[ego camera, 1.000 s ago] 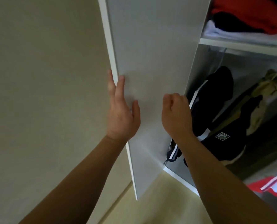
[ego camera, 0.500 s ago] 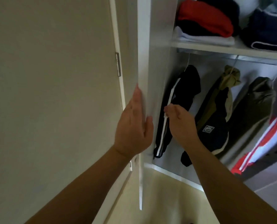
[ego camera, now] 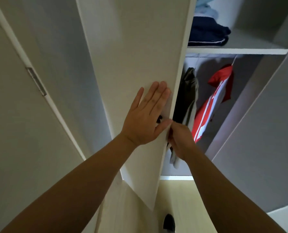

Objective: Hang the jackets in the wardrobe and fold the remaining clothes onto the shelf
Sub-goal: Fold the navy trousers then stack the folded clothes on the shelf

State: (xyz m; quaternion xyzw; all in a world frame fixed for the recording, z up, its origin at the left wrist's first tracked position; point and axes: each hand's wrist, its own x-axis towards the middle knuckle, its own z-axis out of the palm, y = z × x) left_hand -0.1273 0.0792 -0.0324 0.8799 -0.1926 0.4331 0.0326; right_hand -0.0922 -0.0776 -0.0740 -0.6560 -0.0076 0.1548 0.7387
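Note:
The white left wardrobe door point(ego camera: 140, 47) stands partly swung across the opening. My left hand point(ego camera: 146, 118) presses flat on its outer face, fingers straight. My right hand point(ego camera: 180, 140) reaches round the door's free edge with fingers curled behind it, their tips hidden. Inside hang a dark olive jacket point(ego camera: 190, 91) and a red and white jacket point(ego camera: 214, 101) under the shelf point(ego camera: 237, 51). Folded navy clothes point(ego camera: 207, 32) lie on that shelf, with light blue clothes point(ego camera: 205, 7) above them.
The right wardrobe door point(ego camera: 266, 132) stands open at the right. A white panel with a metal hinge point(ego camera: 37, 81) is at the left. Pale yellow floor point(ego camera: 177, 199) and a dark shoe point(ego camera: 169, 221) show below.
The left door has swung over the opening and now hides the black jackets. My left hand went from the door's edge to flat on its outer face. The view shifted right.

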